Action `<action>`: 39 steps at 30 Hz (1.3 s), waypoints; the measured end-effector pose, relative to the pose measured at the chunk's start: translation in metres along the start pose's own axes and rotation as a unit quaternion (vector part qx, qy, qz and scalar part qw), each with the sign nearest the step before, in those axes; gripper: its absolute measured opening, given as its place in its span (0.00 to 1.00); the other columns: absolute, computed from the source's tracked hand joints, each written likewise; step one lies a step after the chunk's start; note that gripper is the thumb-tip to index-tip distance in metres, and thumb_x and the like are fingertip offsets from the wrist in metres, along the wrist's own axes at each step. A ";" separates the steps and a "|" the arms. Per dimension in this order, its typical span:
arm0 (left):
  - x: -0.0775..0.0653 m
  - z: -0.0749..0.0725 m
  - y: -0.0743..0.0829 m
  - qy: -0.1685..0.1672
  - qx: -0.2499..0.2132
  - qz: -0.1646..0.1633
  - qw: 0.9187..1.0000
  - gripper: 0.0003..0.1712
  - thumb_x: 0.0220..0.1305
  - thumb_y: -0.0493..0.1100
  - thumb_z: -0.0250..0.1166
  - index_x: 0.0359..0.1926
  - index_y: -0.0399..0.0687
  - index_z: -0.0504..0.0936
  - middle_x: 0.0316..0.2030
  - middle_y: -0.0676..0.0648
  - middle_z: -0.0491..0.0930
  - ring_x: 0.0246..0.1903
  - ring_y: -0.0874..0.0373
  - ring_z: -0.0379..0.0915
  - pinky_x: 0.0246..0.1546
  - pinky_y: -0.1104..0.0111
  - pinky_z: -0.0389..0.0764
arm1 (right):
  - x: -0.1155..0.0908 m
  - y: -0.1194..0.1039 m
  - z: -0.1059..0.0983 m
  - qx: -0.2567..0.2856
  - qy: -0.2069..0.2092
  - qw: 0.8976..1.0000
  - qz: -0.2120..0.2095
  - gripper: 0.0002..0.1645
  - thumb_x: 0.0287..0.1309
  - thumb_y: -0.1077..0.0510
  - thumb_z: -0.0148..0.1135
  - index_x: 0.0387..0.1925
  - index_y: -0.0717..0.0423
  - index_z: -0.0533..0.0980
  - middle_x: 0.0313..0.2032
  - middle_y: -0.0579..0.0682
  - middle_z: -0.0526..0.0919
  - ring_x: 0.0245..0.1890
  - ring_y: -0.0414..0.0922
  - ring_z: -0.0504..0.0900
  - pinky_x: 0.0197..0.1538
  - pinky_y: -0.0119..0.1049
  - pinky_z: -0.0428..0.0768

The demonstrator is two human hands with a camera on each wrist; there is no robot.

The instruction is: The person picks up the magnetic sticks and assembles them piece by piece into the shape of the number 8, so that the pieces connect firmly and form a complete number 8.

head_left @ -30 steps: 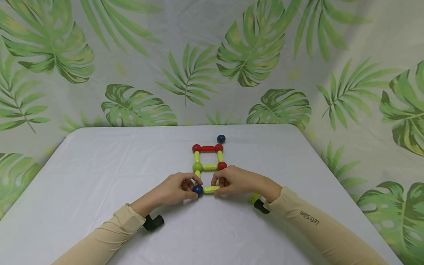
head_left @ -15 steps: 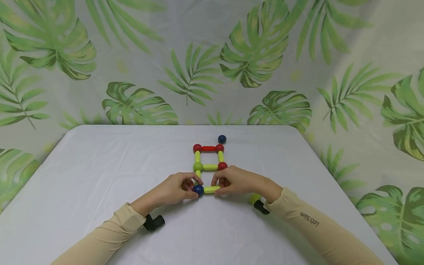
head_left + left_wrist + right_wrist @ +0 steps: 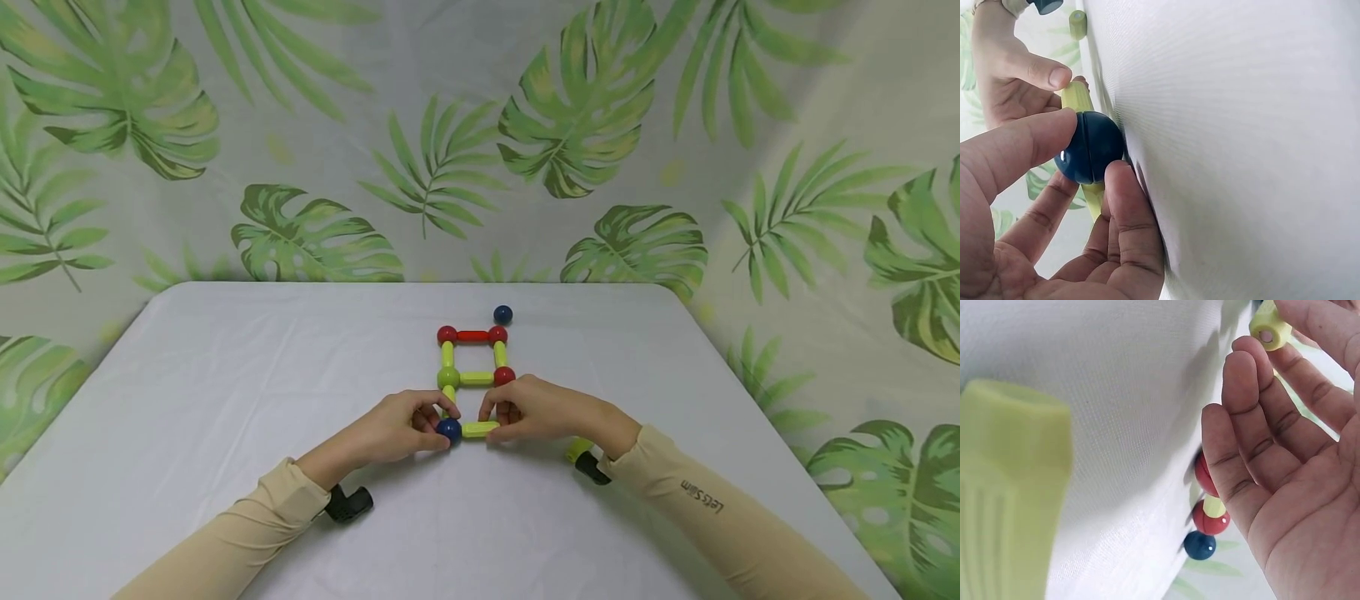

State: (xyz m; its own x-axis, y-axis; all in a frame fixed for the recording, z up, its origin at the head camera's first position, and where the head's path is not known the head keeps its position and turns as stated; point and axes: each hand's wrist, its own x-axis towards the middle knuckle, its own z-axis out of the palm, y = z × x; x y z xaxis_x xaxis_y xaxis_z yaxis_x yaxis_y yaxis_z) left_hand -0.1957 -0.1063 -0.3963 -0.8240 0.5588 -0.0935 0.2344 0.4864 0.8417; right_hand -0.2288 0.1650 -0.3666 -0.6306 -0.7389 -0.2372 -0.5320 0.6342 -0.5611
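My left hand (image 3: 395,427) pinches a dark blue ball (image 3: 449,431) at the near left corner of a flat frame of magnetic balls and rods. Thumb and fingertips of my right hand (image 3: 545,410) hold a yellow-green magnetic rod (image 3: 477,429), its left end against that ball. In the right wrist view the rod's free end (image 3: 1266,337) shows a round magnet. Behind the hands, a green ball (image 3: 448,377), red balls (image 3: 498,336) and rods make a square. Another yellow-green rod (image 3: 1090,200) runs from the held ball towards the green one, partly hidden by my left fingers.
A loose blue ball (image 3: 503,315) lies beyond the far right corner of the square. Near my right wrist lies a separate yellow-green rod (image 3: 1013,494), beside the black wrist camera (image 3: 592,469). A leaf-patterned cloth (image 3: 450,150) hangs behind the white table (image 3: 247,375).
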 end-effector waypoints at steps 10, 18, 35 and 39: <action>-0.001 0.000 -0.002 0.000 0.000 -0.002 1.000 0.16 0.66 0.39 0.76 0.53 0.50 0.85 0.37 0.48 0.81 0.33 0.60 0.75 0.34 0.70 0.75 | 0.000 0.001 -0.012 0.008 0.002 1.000 0.004 0.16 0.68 0.49 0.75 0.52 0.51 0.84 0.32 0.41 0.84 0.33 0.36 0.79 0.43 0.30 0.82; -0.001 0.000 -0.001 0.000 -0.005 -0.004 1.000 0.17 0.67 0.39 0.76 0.54 0.50 0.85 0.38 0.48 0.81 0.34 0.59 0.75 0.34 0.71 0.75 | -0.005 0.004 -0.034 0.005 0.042 0.999 -0.010 0.15 0.71 0.50 0.72 0.52 0.54 0.85 0.33 0.42 0.83 0.36 0.38 0.80 0.45 0.31 0.82; -0.001 0.001 -0.003 0.005 0.001 -0.007 1.000 0.18 0.67 0.39 0.76 0.56 0.49 0.85 0.39 0.47 0.81 0.35 0.59 0.76 0.34 0.70 0.75 | 0.004 0.049 -0.079 0.003 0.153 0.987 0.040 0.19 0.72 0.52 0.70 0.57 0.58 0.83 0.37 0.49 0.86 0.41 0.45 0.84 0.52 0.43 0.84; -0.001 0.002 -0.003 0.005 -0.001 -0.007 1.000 0.18 0.67 0.39 0.76 0.56 0.49 0.85 0.39 0.47 0.81 0.36 0.59 0.76 0.34 0.70 0.76 | 0.012 0.060 -0.084 -0.006 0.165 0.985 0.056 0.20 0.72 0.52 0.70 0.60 0.57 0.83 0.40 0.51 0.87 0.43 0.47 0.85 0.54 0.47 0.84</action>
State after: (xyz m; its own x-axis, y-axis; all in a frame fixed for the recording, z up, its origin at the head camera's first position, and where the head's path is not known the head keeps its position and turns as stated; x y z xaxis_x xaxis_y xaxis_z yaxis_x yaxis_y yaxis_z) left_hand -0.1946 -0.1067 -0.3998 -0.8320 0.5459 -0.0994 0.2225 0.4923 0.8415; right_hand -0.3159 0.2137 -0.3361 -0.8340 -0.5512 -0.0246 -0.4545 0.7117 -0.5356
